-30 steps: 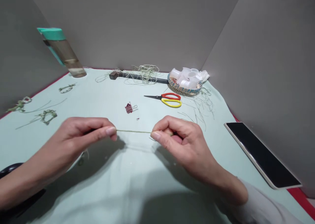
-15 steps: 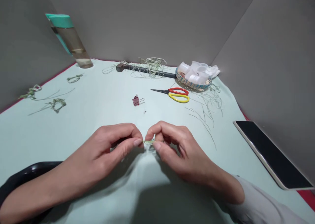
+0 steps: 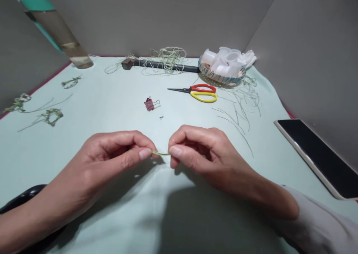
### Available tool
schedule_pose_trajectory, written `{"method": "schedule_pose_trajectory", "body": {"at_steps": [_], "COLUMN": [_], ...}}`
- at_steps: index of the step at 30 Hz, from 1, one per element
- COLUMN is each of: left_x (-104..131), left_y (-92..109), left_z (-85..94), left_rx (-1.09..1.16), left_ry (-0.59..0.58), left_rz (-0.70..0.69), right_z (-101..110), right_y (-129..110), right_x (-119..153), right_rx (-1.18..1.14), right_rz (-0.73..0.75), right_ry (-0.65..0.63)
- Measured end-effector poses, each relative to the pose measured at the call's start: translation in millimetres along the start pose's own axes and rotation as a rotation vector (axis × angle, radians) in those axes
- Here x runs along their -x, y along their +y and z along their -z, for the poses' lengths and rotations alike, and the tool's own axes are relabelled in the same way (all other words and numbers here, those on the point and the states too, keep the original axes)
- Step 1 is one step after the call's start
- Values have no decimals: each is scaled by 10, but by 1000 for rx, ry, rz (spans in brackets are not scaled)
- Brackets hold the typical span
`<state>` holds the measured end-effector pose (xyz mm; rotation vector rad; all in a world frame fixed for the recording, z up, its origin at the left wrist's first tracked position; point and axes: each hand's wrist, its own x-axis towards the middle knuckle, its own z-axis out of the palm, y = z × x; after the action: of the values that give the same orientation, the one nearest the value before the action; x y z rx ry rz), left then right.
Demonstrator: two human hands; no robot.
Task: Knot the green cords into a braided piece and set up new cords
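Observation:
A short stretch of thin green cord (image 3: 160, 154) runs between my two hands, above the cloth-covered table. My left hand (image 3: 114, 155) pinches one end of this stretch between thumb and forefinger. On the other side, my right hand (image 3: 200, 149) grips the cord with thumb against bent fingers. The rest of the cord is hidden inside the hands. Just beyond them lie a tiny dark bit (image 3: 161, 117) and a maroon binder clip (image 3: 149, 104). Farther back are scissors (image 3: 203, 93) with one red and one yellow handle.
Knotted green cord pieces (image 3: 52, 116) lie at left near a tilted-looking water bottle (image 3: 60, 30). A dark bar (image 3: 156, 64) with tangled thread (image 3: 172, 56) stretches along the back, beside a basket (image 3: 220, 79) of white spools. Loose threads (image 3: 237, 125) and a phone (image 3: 316, 157) are at right.
My hands have drawn slightly apart, and the cord between them now shows as a smooth stretch instead of a bunched bit. The view has shifted, so the table things appear higher.

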<state>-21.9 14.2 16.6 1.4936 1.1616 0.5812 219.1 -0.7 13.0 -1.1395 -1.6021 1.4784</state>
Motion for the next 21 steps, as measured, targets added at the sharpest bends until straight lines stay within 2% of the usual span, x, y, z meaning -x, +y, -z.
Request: {"method": "schedule_pose_trajectory", "body": {"at_steps": [5, 11, 13, 17, 21], "left_x": [45, 59, 50, 19, -7], "left_y": [3, 110, 87, -24, -81], "left_z": [21, -54, -39, 42, 111], "left_rx": [-30, -15, 1, 100, 156], "left_ry": [32, 155, 144, 45, 31], "left_rz": [35, 192, 188, 145, 168], "right_z": [33, 26, 43, 105, 177], "right_y": [39, 32, 16, 1, 15], "right_x": [-10, -25, -26, -38, -89], "right_rx": [19, -15, 0, 35, 10], "right_rz": [-7, 28, 32, 24, -18], "right_ry": [13, -6, 16, 94, 118]}}
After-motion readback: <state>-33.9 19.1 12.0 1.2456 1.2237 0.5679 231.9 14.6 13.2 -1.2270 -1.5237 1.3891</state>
